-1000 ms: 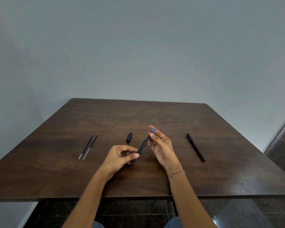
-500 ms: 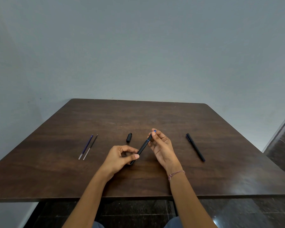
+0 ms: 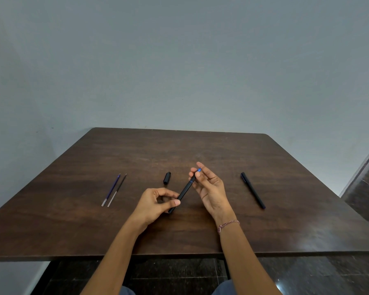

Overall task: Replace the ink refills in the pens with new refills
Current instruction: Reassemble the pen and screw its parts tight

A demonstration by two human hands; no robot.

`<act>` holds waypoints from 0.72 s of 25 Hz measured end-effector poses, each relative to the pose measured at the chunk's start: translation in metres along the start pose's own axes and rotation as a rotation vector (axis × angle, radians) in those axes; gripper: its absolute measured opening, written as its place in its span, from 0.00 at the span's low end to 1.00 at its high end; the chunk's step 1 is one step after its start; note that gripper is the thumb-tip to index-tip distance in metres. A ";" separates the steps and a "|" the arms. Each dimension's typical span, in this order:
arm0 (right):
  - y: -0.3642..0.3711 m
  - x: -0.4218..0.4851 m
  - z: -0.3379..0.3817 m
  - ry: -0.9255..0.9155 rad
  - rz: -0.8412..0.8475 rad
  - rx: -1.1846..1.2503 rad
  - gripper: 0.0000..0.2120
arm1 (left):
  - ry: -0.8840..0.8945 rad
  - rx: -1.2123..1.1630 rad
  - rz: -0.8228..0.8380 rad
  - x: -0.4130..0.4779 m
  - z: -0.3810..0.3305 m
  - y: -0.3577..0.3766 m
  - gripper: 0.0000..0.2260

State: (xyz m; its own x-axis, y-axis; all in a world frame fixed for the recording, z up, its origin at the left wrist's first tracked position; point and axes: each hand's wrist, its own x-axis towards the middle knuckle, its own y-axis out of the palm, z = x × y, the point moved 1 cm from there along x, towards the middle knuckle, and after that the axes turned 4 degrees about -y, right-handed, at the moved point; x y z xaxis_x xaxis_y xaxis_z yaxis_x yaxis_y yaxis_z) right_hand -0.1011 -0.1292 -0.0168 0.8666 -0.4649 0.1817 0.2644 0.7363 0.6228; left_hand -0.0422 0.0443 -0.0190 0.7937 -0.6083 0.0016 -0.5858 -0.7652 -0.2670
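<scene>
Right grip [image 3: 211,186] shifted, pinching blue tip [image 3: 199,170] | left grip [image 3: 153,203] clasps black pen [image 3: 185,189] lower barrel

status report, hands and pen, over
Left hand grips pen by barrel, right hand pinches its blue tip. Cap off, lying on table. Two refills left, second pen right, both untouched.

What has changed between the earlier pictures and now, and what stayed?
The right hand closed its fingers round the blue tip of the pen, then shifted them; now they pinch it with the tip showing again. The left hand still grips the barrel's lower end. The cap, two refills and second pen stayed.
</scene>
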 end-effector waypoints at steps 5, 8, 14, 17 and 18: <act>0.001 0.001 0.000 -0.007 -0.040 -0.050 0.14 | 0.003 0.004 0.011 -0.001 -0.001 0.000 0.07; 0.002 0.000 0.000 0.010 -0.009 0.009 0.13 | 0.006 -0.018 0.003 0.000 0.001 0.000 0.07; 0.002 -0.002 0.001 0.054 0.081 0.048 0.16 | 0.002 -0.037 -0.015 0.002 0.003 -0.001 0.07; 0.002 -0.002 0.001 0.032 0.031 -0.009 0.15 | 0.011 -0.023 -0.009 0.002 0.004 -0.001 0.07; 0.002 -0.002 0.001 0.026 0.015 -0.019 0.14 | 0.015 -0.018 -0.006 0.002 0.004 0.000 0.07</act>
State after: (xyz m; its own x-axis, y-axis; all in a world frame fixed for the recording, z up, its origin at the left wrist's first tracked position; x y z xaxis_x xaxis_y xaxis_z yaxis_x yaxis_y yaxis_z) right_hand -0.1029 -0.1271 -0.0146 0.8811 -0.4408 0.1711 0.2589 0.7525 0.6056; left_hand -0.0396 0.0443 -0.0231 0.7947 -0.6067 0.0171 -0.5843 -0.7723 -0.2493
